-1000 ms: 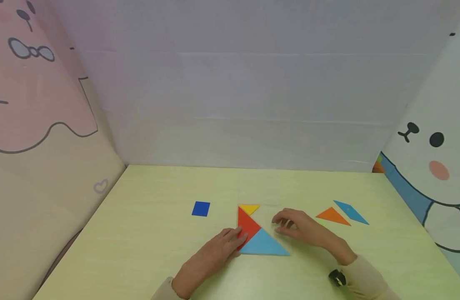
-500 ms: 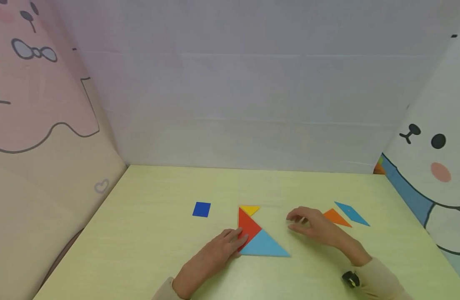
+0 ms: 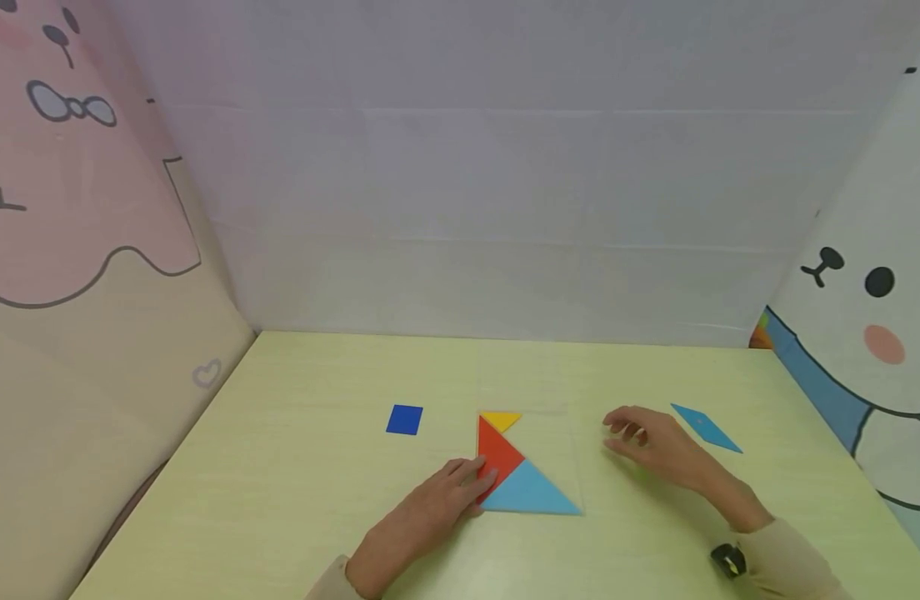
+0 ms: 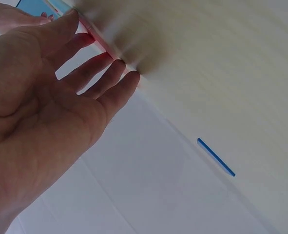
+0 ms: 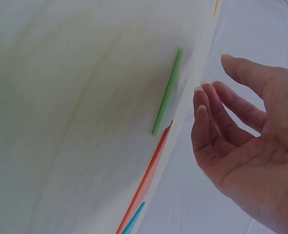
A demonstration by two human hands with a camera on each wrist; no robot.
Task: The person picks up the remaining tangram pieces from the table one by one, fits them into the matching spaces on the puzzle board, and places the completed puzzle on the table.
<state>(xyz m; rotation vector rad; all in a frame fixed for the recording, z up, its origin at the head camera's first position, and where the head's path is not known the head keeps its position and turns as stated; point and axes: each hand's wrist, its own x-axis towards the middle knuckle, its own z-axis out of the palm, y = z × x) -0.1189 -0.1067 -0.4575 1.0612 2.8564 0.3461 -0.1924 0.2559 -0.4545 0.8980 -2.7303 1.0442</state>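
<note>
Left hand point(image 3: 436, 502) resting, right hand point(image 3: 658, 443) hovering

We listed red triangle point(image 3: 497, 452), light-blue triangle point(image 3: 531, 492), yellow triangle point(image 3: 501, 419), dark-blue square point(image 3: 404, 420), blue parallelogram point(image 3: 706, 428), orange piece point(image 5: 146, 178), green piece point(image 5: 167, 92); table point(image 3: 310, 458), pale yellow; left wall point(image 3: 92, 200), pink over cream, cartoon-printed.

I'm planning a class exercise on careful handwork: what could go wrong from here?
The left hand rests its fingers on the red triangle; a slight drag could open its seam with the light blue triangle or nudge the yellow triangle.

The right hand holds nothing; in its wrist view the green piece lies close to the orange piece, so picking up one might bump the other.
</note>
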